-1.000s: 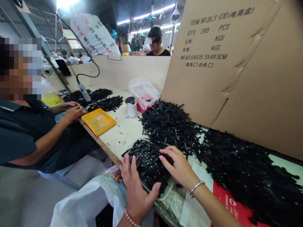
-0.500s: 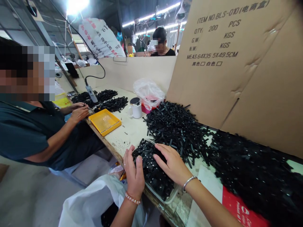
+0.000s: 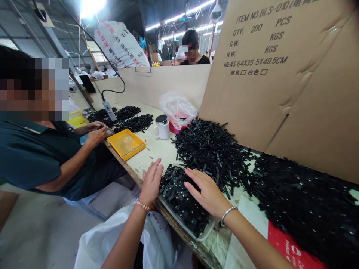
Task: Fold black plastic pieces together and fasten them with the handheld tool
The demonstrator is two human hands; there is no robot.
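A clear plastic tray [image 3: 188, 232] heaped with small black parts [image 3: 182, 198] sits at the table's front edge. My left hand [image 3: 151, 182] is just left of the tray, palm turned towards it, fingers extended and holding nothing. Over the right side of the heap lies my right hand [image 3: 206, 190], its fingers spread and thumb apart, with nothing gripped. Behind the tray rises a large pile of black strips [image 3: 210, 149], and another dark pile [image 3: 305, 201] spreads to the right.
On the table [image 3: 143, 164] are a yellow tray [image 3: 126, 144], a white mug [image 3: 162, 129] and a plastic bag [image 3: 178, 108]. A large carton [image 3: 275, 93] stands behind. A white sack [image 3: 103, 235] is below the edge. A person [image 3: 30, 157] works at left.
My left hand has moved left and slightly up, away from the heap in the tray. My right hand has barely shifted. The view has moved slightly.
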